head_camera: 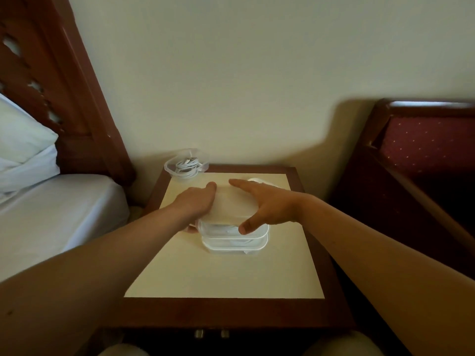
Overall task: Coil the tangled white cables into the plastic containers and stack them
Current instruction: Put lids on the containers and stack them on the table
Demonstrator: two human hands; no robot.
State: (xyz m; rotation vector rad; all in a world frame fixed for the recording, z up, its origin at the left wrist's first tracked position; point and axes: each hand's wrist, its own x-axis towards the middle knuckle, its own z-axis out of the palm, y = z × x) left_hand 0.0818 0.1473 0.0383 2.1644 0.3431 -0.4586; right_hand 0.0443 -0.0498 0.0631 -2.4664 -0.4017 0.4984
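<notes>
1. Bedside table (226,278), cream top w/ dark wood border, stands against a plain wall (231,73).
2. Stack of clear plastic containers (235,240) sits mid-table, slightly toward the far half. At least two tiers w/ white rims show; white cable is faintly visible thru the walls.
3. Lid (228,204), translucent white, lies on top of the stack, between both hands.
4. Left hand (196,201): fingers fairly straight, laid over the lid's left side, index tip at the far left corner. Thumb tip peeks out below the lid at the stack's left edge, so the hand clasps lid + container edge.
5. Right hand (267,204): spread wide, fingers along the lid's right/far edge, thumb curled down against the front right corner of the top container. It grips the lid from that side.
6. Open container w/ coiled white cable (186,164) stands at the table's far left corner, partly over the border, well apart from the stack. No lid on it.
7. Another white lid (258,180) lies behind the right hand, mostly hidden by the fingers.
8. Left of table: bed w/ pale sheet (51,214), pillow (20,140), carved wooden headboard (51,73).
9. Right of table: wooden chair w/ dotted red upholstery (426,145).
10. Both forearms cross the table's near corners; two metal drawer knobs (210,333) show at the front edge.
</notes>
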